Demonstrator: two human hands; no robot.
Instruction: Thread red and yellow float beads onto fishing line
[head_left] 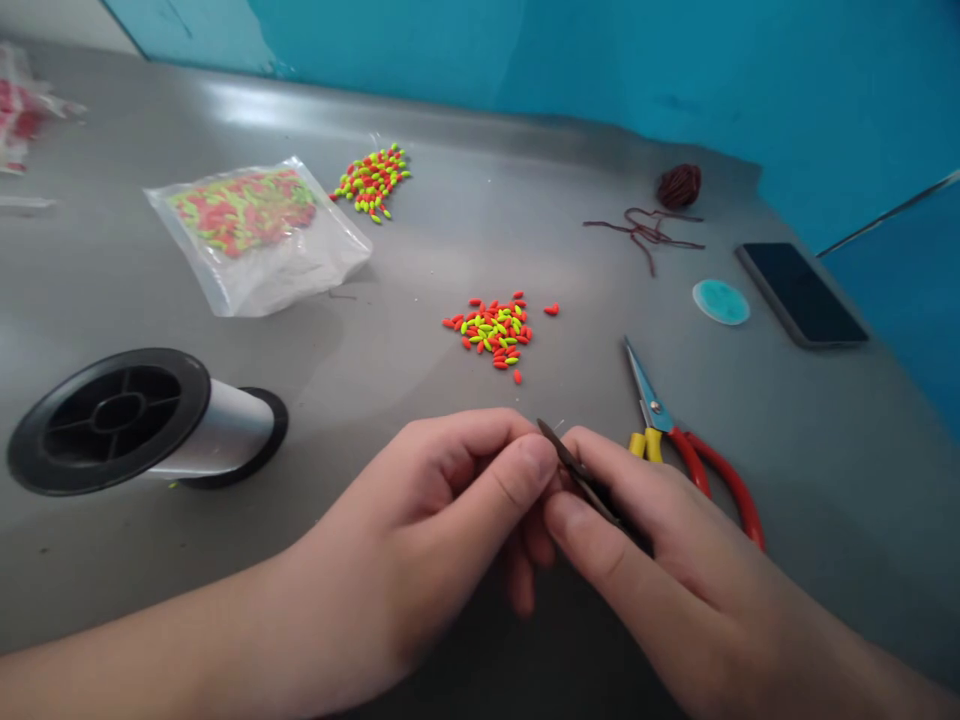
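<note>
My left hand (465,500) is closed in a pinch, thumb against forefinger, at the lower middle of the view. What it pinches is hidden; a short, fine clear strand shows just beyond the fingertips. My right hand (645,540) is wrapped round small dark thread snips (574,462), whose blades point up and left against my left thumb and fingertip. Both hands meet above the grey table. Beyond them lies a small pile of red and yellow-green oval beads (495,330). Scissors with red handles (697,460) rest right beside my right hand, partly covered by it.
A large spool of clear line (225,430) lies at left. Behind it are a clear bag of beads (262,240) and another bead pile (373,182). At right are brown cord pieces (645,230), a cord ball (679,186), a teal disc (721,301) and a phone (802,293).
</note>
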